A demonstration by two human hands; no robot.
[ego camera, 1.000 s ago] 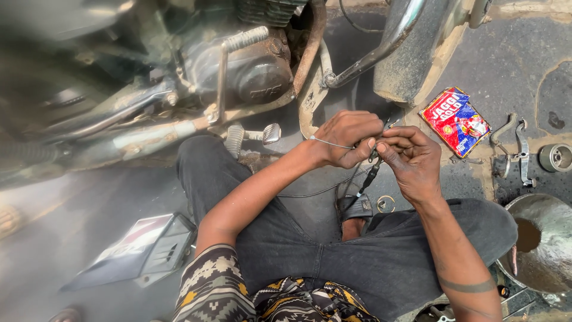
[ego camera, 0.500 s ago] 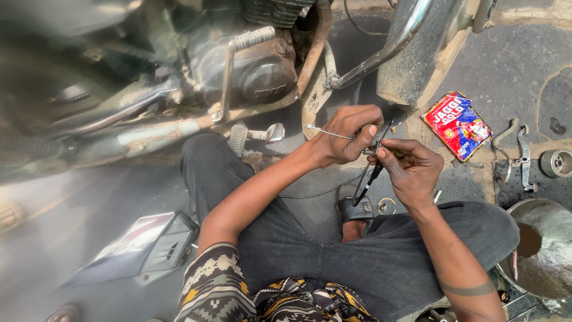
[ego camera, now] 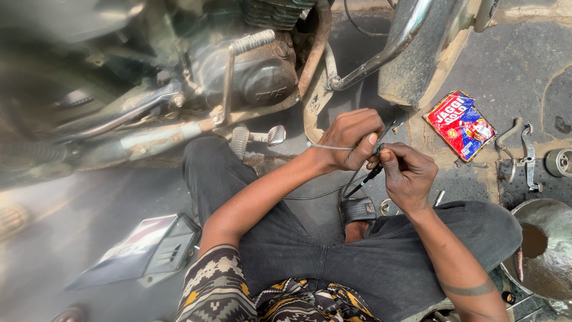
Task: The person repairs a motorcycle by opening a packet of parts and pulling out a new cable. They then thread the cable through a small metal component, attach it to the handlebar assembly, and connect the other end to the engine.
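in the head view we sit on the ground with legs folded, close beside the motorcycle engine, so that our hands can work just in front of it. our left hand has its fingers closed around a thin grey cable, whose stiff end sticks out to the left of the fist; we judge the tight grip is there to keep the cable steady. our right hand touches the left one, and its fingers pinch the black sleeve of the same cable, which hangs down toward our sandal; the pinch seems meant to slide or hold the sleeve along the wire. so the cable is between both hands, above our lap, and one loop of it lies on the floor under the left forearm. we count one kick lever standing up on the engine and two foot pegs just behind the left wrist. on the floor at the right there is one red flat packet, two bent metal pieces beside it, one small round metal part at the edge, and one metal bowl with brown liquid near our right knee. at the lower left lies one flat plate, probably put aside to be out of the way.
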